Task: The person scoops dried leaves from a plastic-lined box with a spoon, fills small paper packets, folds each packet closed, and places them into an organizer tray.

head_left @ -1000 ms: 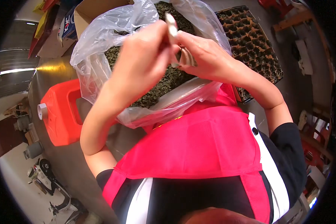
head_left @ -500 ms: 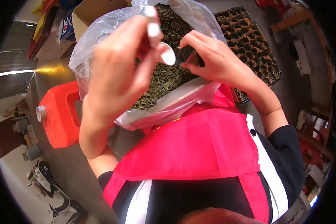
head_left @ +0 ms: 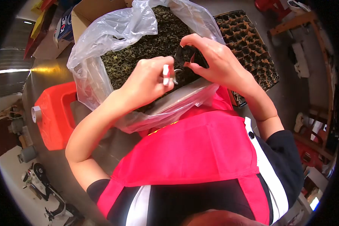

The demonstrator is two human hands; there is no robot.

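My left hand (head_left: 148,79) is closed around a white spoon (head_left: 165,75) with red on its handle, low over the dried leaves (head_left: 135,54). The spoon's bowl is mostly hidden beside the fingers, close to my right hand. Thumb and forefinger of my right hand (head_left: 218,58) are curled around a small dark hollow shell (head_left: 184,55) with a reddish edge; I cannot make out its kind. Both hands are above a clear plastic bag (head_left: 86,71), whose mouth is spread wide around the leaves.
A divided tray (head_left: 248,45) with dark pieces in its cells lies to the right. An orange jerrycan (head_left: 54,120) stands on the left. Behind the bag is a cardboard box (head_left: 88,17). A wooden frame (head_left: 293,22) is at the far right, a scooter (head_left: 45,192) at lower left.
My left hand has come down and to the right with the spoon, from raised over the bag to beside the dark shell. My right hand has hardly moved.
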